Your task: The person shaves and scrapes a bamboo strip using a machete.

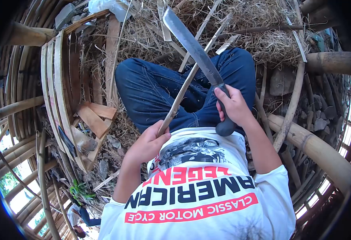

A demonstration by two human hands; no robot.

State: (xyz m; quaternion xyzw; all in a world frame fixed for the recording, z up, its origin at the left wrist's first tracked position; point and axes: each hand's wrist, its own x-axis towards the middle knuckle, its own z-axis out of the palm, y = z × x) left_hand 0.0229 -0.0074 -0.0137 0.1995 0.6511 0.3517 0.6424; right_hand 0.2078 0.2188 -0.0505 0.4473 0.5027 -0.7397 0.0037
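Fingers clenched on both tools, over the lap.
Left hand (146,145) grips the lower end of a thin bamboo strip (183,90); right hand (234,106) wraps the dark handle of a machete (191,46), blade crossing the strip above blue-jeaned knees. Beyond: split bamboo slats (57,80), dry straw (263,36).

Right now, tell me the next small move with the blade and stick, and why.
Probably push the machete away from the body along the bamboo strip, shaving it. The right hand grips the dark handle, the blade crosses the strip above the knees, and the left hand holds the strip's near end, clear of the edge.
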